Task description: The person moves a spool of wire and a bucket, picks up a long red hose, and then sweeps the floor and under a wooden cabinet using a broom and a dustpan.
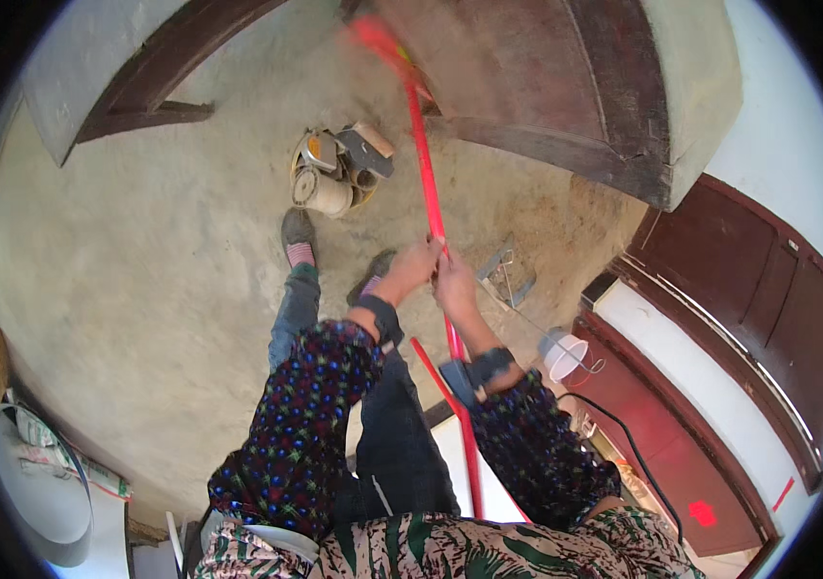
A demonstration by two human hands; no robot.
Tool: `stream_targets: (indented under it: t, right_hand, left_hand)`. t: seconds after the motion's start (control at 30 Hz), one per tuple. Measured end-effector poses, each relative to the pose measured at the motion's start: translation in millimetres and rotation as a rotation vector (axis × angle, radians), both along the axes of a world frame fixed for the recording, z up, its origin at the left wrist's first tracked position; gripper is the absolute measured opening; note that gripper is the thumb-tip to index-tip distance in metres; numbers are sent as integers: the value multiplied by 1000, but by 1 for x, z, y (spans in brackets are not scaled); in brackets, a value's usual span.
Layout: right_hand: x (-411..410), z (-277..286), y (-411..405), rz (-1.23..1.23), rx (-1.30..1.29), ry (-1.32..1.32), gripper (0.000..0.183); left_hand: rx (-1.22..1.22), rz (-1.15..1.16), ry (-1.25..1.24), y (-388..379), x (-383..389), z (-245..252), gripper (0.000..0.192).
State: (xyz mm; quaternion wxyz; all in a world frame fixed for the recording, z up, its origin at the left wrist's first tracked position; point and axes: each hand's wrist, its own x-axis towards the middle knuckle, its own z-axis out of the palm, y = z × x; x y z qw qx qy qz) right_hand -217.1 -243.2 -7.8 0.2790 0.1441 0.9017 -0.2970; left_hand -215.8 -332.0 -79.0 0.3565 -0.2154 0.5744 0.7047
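Note:
My left hand [415, 266] and my right hand [455, 286] are both closed around a long, narrow red length of material [426, 170], close together near its middle. Whether it is a tube or a folded strip, I cannot tell. Its far end [375, 36] is blurred and wider, with a bit of yellow beside it, near a dark wooden door panel [520, 65]. The near part runs down past my right wrist. A second red length [471, 441] shows below my hands, with a tip by my left wrist; I cannot see whether the two are joined.
A shallow container on the concrete floor [165, 239] holds a spool of cord [323, 192], a tape measure [321, 150] and other items. To the right are a metal frame with a rod [509, 271], a white plastic tub [567, 358] and a reddish-brown cabinet [672, 427]. A large pale bucket [42, 492] stands lower left.

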Motion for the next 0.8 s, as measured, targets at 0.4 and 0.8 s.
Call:
stream_targets:
  t: [0.4,0.8]
  right_hand:
    - [4,105,-5,-587,-359,-565,27]
    - [2,39,-9,-605,-397,-467,27]
  left_hand:
    - [276,-208,-171,-26,0,80,34]
    - [78,-81,-203,-15,-16,36,35]
